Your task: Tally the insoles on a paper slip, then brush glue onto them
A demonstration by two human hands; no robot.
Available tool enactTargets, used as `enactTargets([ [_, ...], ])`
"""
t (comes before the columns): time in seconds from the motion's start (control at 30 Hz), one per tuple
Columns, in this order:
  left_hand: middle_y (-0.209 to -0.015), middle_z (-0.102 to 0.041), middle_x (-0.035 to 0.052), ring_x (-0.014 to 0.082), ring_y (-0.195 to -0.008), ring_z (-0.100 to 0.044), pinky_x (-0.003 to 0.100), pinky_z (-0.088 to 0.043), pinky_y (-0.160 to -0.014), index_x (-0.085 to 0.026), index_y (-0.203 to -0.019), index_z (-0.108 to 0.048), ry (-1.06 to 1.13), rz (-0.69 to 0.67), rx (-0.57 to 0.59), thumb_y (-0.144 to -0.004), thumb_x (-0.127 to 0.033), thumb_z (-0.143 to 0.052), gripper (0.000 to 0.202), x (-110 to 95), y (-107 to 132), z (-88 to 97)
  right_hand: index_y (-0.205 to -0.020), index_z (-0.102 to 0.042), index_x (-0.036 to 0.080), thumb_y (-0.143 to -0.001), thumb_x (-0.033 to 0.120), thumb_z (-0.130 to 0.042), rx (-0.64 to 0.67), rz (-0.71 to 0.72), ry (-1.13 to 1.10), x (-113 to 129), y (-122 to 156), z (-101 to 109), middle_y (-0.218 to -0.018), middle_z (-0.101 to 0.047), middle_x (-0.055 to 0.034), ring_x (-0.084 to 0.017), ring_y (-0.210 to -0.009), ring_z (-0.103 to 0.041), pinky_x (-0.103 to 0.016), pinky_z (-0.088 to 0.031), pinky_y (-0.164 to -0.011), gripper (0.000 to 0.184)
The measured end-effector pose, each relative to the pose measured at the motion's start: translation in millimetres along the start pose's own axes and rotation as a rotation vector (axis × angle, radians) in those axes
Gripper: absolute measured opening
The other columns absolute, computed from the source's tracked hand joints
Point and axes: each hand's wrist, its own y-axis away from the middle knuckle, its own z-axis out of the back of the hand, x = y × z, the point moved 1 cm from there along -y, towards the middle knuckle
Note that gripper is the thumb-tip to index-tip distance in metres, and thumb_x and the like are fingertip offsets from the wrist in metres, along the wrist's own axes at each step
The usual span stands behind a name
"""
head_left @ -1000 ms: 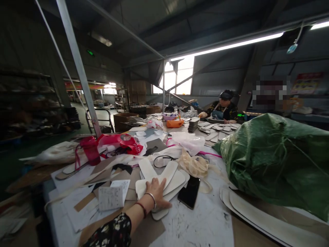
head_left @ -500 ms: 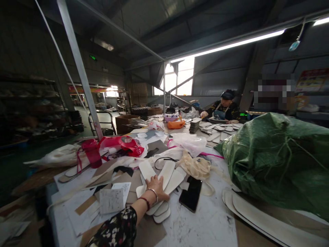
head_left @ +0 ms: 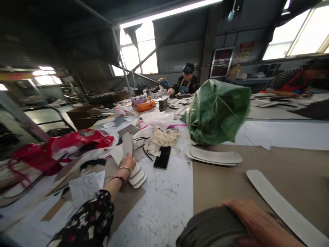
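Note:
On the left, my left hand [head_left: 128, 163] is closed around the end of a pale, round-ended strip [head_left: 128, 144], raised above others. More of these white pieces [head_left: 137, 176] fan out beneath and beside the hand. At the bottom right, my right hand [head_left: 253, 216], a little blurred, lies along a dark grey layered stack [head_left: 213, 228]; its fingers curl over the far side and are partly hidden. A longer white curved strip [head_left: 277, 202] rests on brown board just beyond the right hand.
A black phone [head_left: 162, 157] lies beside cream cloth strips [head_left: 161, 139]. A big green plastic bundle [head_left: 218, 111] stands behind more curved strips [head_left: 216, 156]. Red bags [head_left: 79, 140] and papers [head_left: 84, 190] crowd the left. Two people [head_left: 187, 82] work across the tables.
The view has swung right. My left hand, earlier spread over the white pieces, now grips one and lifts it. My right hand and the dark grey stack have come into view.

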Motion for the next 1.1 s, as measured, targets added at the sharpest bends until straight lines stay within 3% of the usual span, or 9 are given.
enactTargets([
  [0.13, -0.148, -0.013, 0.0275, 0.0398, -0.138, -0.002, 0.064, -0.006, -0.106, -0.004, -0.138, -0.022, 0.087, -0.203, -0.051, -0.086, -0.033, -0.051, 0.066, -4.2, 35.1, 9.8, -0.097, -0.060, 0.020, -0.059, 0.028, -0.069, 0.130, -0.075, 0.011, 19.8, -9.0, 21.0, -0.099, -0.063, -0.0088, -0.029, -0.091, -0.057, -0.042, -0.043, -0.082, 0.040],
  [0.23, -0.145, -0.036, 0.0108, 0.0194, -0.135, -0.029, 0.030, -0.024, -0.111, -0.016, -0.143, -0.016, 0.261, -0.546, 0.166, -0.077, -0.047, -0.060, 0.085, -0.7, 88.6, 1.2, -0.092, -0.059, 0.019, -0.059, 0.026, -0.069, 0.110, -0.065, 0.048, 30.9, -14.7, 34.5, -0.092, -0.061, -0.0069, -0.027, -0.084, -0.056, -0.039, -0.041, -0.076, 0.035],
  [0.33, -0.142, -0.039, 0.0142, 0.0251, -0.132, -0.035, 0.036, -0.030, -0.109, -0.020, -0.144, -0.006, 0.793, -0.752, 0.527, -0.053, -0.075, -0.065, 0.122, 7.8, 148.0, -25.8, -0.091, -0.058, 0.018, -0.057, 0.025, -0.072, 0.055, -0.049, 0.070, 44.0, -22.3, 49.8, -0.089, -0.061, -0.0061, -0.026, -0.082, -0.055, -0.036, -0.039, -0.074, 0.037],
  [0.47, -0.143, -0.036, 0.0111, 0.0287, -0.132, -0.035, 0.039, -0.032, -0.109, -0.029, -0.141, -0.011, 1.047, -0.769, 0.306, -0.046, -0.062, -0.079, 0.121, 11.5, 193.1, -69.7, -0.095, -0.058, 0.019, -0.057, 0.030, -0.075, 0.019, -0.040, 0.041, 65.2, -43.9, 54.7, -0.093, -0.061, -0.0064, -0.026, -0.084, -0.055, -0.034, -0.038, -0.074, 0.043],
  [0.6, -0.114, -0.059, 0.0123, 0.0272, -0.108, -0.057, 0.037, -0.047, -0.094, -0.016, -0.118, -0.043, 1.023, -0.430, 0.116, -0.065, -0.050, -0.070, 0.068, 8.1, 192.2, -97.8, -0.101, -0.060, 0.018, -0.057, 0.034, -0.077, 0.058, 0.015, 0.018, 80.3, -64.6, 32.2, -0.098, -0.063, -0.0075, -0.026, -0.088, -0.057, -0.034, -0.039, -0.078, 0.050],
  [0.73, -0.095, -0.067, 0.0057, 0.0242, -0.089, -0.064, 0.034, -0.052, -0.083, -0.018, -0.102, -0.052, 0.897, -0.529, 0.163, -0.065, -0.048, -0.068, 0.050, 10.7, 183.5, -97.0, -0.122, -0.053, 0.018, -0.050, 0.040, -0.082, 0.079, 0.080, -0.001, 72.5, -57.4, 24.6, -0.109, -0.062, -0.0097, -0.029, -0.100, -0.054, -0.040, -0.034, -0.093, 0.081],
  [0.83, -0.100, -0.067, 0.0051, 0.0242, -0.094, -0.064, 0.032, -0.053, -0.083, -0.019, -0.105, -0.052, 0.886, -0.606, 0.163, -0.066, -0.043, -0.068, 0.048, 16.7, 180.5, -93.6, -0.135, -0.043, 0.019, -0.054, 0.050, -0.078, 0.059, -0.046, -0.158, 43.4, -30.0, 29.9, -0.126, -0.054, -0.0129, -0.032, -0.116, -0.045, -0.045, -0.027, -0.102, 0.093],
  [0.97, -0.127, -0.055, 0.0117, 0.0275, -0.115, -0.053, 0.037, -0.045, -0.099, -0.020, -0.115, -0.044, 0.847, -0.658, 0.181, -0.064, -0.037, -0.071, 0.060, 20.4, 174.7, -101.9, -0.130, -0.048, 0.020, -0.077, 0.070, -0.041, -0.032, -0.324, -0.665, 5.0, 2.5, 23.0, -0.136, -0.046, -0.0111, -0.029, -0.128, -0.036, -0.046, -0.021, -0.109, 0.072],
  [1.1, -0.143, -0.037, 0.0111, 0.0280, -0.130, -0.037, 0.043, -0.030, -0.110, -0.026, -0.135, -0.023, 0.958, -0.668, 0.206, -0.057, -0.027, -0.078, 0.095, 13.5, 168.3, -108.9, -0.113, -0.058, 0.021, -0.083, 0.071, -0.028, -0.173, -0.378, -1.089, 14.6, -0.8, -1.2, -0.113, -0.063, -0.0078, -0.027, -0.111, -0.052, -0.043, -0.034, -0.100, 0.065],
])
